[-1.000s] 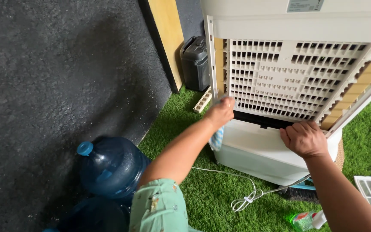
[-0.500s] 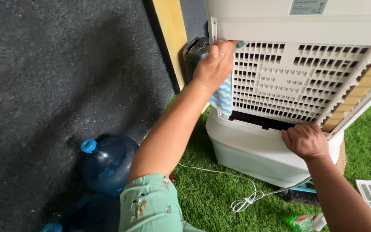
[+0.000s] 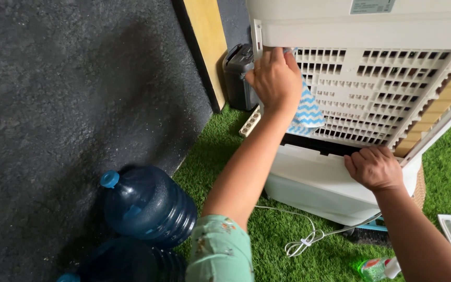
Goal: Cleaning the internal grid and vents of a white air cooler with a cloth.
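Cloth [image 3: 307,110], blue with white zigzag, hung from our left hand [image 3: 273,79], which pinched it against the top left corner of the cooler grille [image 3: 371,94], pressing to wipe. Our right hand [image 3: 374,167] gripped the tank [image 3: 319,183] edge to steady it. Two bottles [image 3: 147,206] stood left on the grass [image 3: 220,151].

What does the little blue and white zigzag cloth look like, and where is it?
The blue and white zigzag cloth is soft, thin fabric with chevron stripes. It hangs loosely from the left hand, which presses its top against the white plastic grille of the big cooler, near the upper left corner. Its lower corner dangles free over the slats.
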